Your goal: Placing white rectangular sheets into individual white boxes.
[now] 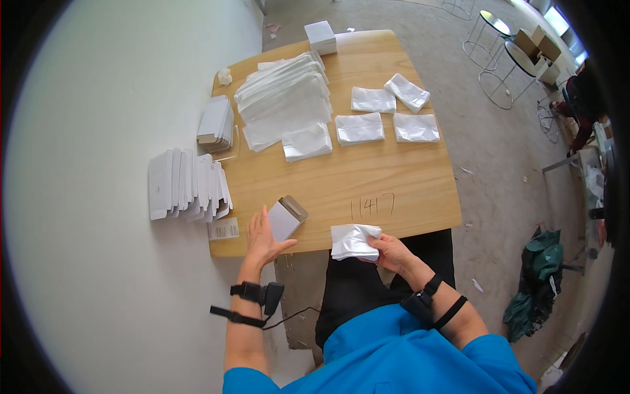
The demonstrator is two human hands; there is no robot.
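Note:
My left hand is open, fingers spread, beside a small white box near the table's front edge. An end flap of that box stands open, showing grey-brown card. Whether my fingers touch it, I cannot tell. In my right hand, pinched between thumb and fingers, is a folded white plastic bag packet, held at the front edge of the table. Several similar flat white packets lie farther back on the right. A wide stack of white sheets or bags covers the back left.
White flattened boxes stand in a row along the wall side, with another stack behind them. A white box pile sits at the table's far edge. Handwritten marks show on the wooden table. A dark green bag lies on the floor, right.

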